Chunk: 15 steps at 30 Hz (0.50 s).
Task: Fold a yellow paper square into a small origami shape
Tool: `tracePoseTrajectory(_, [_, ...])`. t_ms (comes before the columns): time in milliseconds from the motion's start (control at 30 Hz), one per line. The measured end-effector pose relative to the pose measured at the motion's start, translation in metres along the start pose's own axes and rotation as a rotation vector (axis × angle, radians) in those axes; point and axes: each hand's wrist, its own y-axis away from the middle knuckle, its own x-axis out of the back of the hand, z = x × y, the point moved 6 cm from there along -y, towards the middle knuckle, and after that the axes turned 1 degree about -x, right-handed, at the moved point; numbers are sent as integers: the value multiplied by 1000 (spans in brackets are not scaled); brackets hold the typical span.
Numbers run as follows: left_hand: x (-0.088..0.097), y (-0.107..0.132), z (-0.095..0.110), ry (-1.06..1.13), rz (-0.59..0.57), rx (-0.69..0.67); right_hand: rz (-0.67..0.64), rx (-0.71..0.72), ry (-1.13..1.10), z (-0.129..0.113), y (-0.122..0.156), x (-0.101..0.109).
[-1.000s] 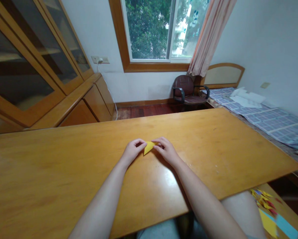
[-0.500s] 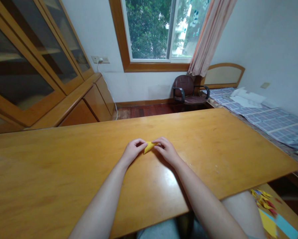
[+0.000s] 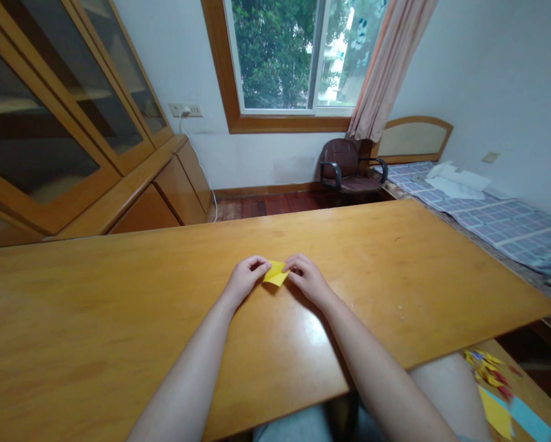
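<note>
A small piece of yellow paper [image 3: 275, 274] is held between my two hands, just above the wooden table [image 3: 156, 307]. A crease crosses it, and its near part is spread out toward me. My left hand [image 3: 248, 277] pinches its left edge between thumb and fingers. At the right edge, my right hand [image 3: 305, 275] grips it with bent fingers; the fingertips hide that corner.
On a lower surface at the right lie several folded yellow and red paper pieces [image 3: 487, 371], with yellow sheets [image 3: 497, 416] and blue sheets [image 3: 528, 418] beside them. Beyond the table stand a chair [image 3: 342, 166], a bed [image 3: 496, 215] and a glass-door cabinet [image 3: 73, 110].
The yellow paper has gone from a narrow folded shape to a wider, opened-out one. Both hands have stayed almost in place, the right fingers shifting slightly.
</note>
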Motion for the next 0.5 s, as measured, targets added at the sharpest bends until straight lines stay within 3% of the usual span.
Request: tracePoseTrajectory(500, [6,-3,-12,113,106,40,17,-11,92,-6,6,-3])
